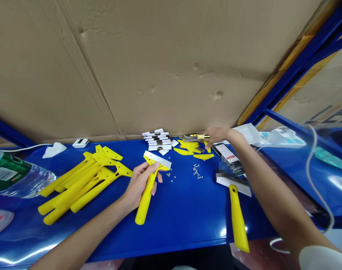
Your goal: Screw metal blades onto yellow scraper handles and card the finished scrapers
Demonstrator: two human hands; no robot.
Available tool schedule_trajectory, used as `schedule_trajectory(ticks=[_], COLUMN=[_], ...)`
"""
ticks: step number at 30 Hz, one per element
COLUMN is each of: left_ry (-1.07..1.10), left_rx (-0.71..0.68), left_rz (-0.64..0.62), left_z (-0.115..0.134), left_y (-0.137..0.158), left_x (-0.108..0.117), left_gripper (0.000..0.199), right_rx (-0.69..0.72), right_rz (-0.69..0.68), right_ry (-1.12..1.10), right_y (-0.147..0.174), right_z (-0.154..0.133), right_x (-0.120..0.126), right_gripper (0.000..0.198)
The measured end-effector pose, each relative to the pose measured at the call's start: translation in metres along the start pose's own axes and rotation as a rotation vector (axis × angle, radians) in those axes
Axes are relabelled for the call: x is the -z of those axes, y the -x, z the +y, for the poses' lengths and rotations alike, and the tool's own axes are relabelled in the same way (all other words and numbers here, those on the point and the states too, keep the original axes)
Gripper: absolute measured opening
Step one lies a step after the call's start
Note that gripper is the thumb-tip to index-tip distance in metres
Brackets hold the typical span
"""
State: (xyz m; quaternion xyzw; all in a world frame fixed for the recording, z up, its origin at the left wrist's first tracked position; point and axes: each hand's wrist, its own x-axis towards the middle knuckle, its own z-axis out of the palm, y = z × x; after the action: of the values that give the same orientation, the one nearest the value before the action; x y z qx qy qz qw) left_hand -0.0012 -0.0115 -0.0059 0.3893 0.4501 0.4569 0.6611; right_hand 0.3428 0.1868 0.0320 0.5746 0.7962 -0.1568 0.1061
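Note:
My left hand (pixel 144 182) is closed around the neck of a yellow scraper (pixel 145 200), its handle pointing toward me. A metal blade (pixel 161 159) lies across the scraper's head, with my thumb just below it. Farther back, my right hand (pixel 216 135) reaches into a pile of yellow plates (pixel 189 146), its fingers bent down and pinching one plate at the right edge. Beside those fingers is the handle of a yellow-and-black screwdriver (pixel 200 136). Small screws (pixel 197 171) and nuts (pixel 168 174) are scattered between my hands.
Several yellow scraper handles (pixel 86 176) are heaped at left, near a large bottle (pixel 16 174). White blade packets (pixel 159 141) are stacked by the cardboard wall (pixel 148 67). Under my right forearm lie a phone (pixel 227 154) and a box; another scraper (pixel 239 221) overhangs the table edge.

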Motion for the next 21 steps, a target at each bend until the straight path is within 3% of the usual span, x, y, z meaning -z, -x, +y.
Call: schedule_trajectory(ticks=[4,9,15,21], left_ry=[-0.009,-0.027,-0.010,-0.024], left_rx=[0.011,0.016,0.007,0.006], left_rz=[-0.006,-0.010,-0.024,-0.032], left_z=[0.000,-0.001,-0.002,-0.004], left_y=[0.000,0.000,-0.002,-0.003], left_x=[0.001,0.002,0.004,0.005], left_gripper=[0.038,0.037,0.039,0.036], right_rx=[0.028,0.203,0.106,0.136], right_rz=[-0.017,-0.146,-0.096,-0.065], right_ry=[-0.017,-0.075,0.045,0.068], right_y=[0.003,0.010,0.013,0.011], right_z=[-0.005,-0.024,-0.045,-0.050], right_x=[0.004,0.000,-0.015,-0.020], right_gripper=[0.050,0.050,0.055,0.046])
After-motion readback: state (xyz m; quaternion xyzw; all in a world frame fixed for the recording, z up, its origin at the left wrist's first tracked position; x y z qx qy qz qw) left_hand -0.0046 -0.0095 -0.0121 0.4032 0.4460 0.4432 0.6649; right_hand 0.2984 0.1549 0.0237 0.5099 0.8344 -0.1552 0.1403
